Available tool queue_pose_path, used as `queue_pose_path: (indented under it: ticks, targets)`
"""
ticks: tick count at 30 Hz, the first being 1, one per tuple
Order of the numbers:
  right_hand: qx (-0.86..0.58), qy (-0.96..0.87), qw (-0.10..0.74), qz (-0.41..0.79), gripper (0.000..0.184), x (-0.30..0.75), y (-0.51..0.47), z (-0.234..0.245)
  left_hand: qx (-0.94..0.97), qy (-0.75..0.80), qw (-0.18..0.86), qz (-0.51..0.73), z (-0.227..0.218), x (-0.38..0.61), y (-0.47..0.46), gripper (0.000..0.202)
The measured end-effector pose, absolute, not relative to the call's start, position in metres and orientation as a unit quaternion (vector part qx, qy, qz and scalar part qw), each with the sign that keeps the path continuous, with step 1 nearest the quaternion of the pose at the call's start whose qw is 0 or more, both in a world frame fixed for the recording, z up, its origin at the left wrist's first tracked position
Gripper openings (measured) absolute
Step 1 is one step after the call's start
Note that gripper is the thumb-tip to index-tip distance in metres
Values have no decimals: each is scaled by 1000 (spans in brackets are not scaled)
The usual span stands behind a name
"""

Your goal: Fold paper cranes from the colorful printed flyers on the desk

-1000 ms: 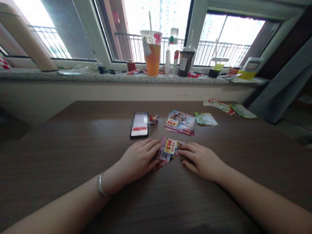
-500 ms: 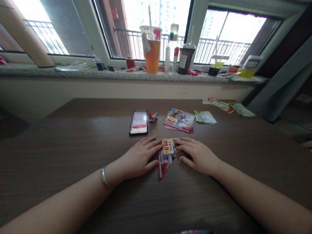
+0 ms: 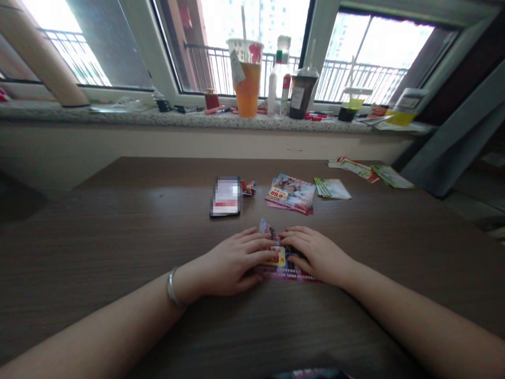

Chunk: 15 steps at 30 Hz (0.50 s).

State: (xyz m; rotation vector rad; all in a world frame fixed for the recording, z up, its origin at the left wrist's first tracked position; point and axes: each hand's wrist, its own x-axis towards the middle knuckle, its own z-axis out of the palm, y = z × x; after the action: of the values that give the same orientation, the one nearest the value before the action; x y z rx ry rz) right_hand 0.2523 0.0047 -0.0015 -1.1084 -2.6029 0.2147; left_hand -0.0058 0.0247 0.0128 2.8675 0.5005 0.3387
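Note:
A colourful folded flyer (image 3: 281, 263) with a yellow price tag lies flat on the dark wooden table (image 3: 118, 252) in front of me. My left hand (image 3: 232, 260) rests on its left part, fingers stretched out and pressing down. My right hand (image 3: 313, 253) presses its right part in the same way, fingertips nearly meeting those of the left. Most of the flyer is hidden under the two hands. A silver bangle (image 3: 172, 288) circles my left wrist.
Beyond the hands lie a black phone (image 3: 225, 197), a small folded paper piece (image 3: 248, 187), a stack of flyers (image 3: 291, 193), green leaflets (image 3: 332, 189) and more leaflets (image 3: 371, 171) at the far right. The windowsill (image 3: 158, 120) holds an orange drink cup (image 3: 247, 79), bottles and a dark cup (image 3: 300, 95).
The flyer has been turned from a downward-pointing triangle to a flatter shape lying crosswise. Both hands have closed in over it and now cover most of it.

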Motion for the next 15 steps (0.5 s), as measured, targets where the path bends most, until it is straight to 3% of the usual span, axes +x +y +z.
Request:
queue_pose_path:
  ticks: [4,12,15]
  targets:
    - [-404,-899,134,103,38,253,5,-3,972,192,113,75,12,-9,28,66]
    - [-351,-925,121,81,52,254,-1,8,965,234,81,83,11,-7,24,61]
    - [-348,-928,117,66,49,253,-4,11,959,267,51,80,11,-7,20,62]
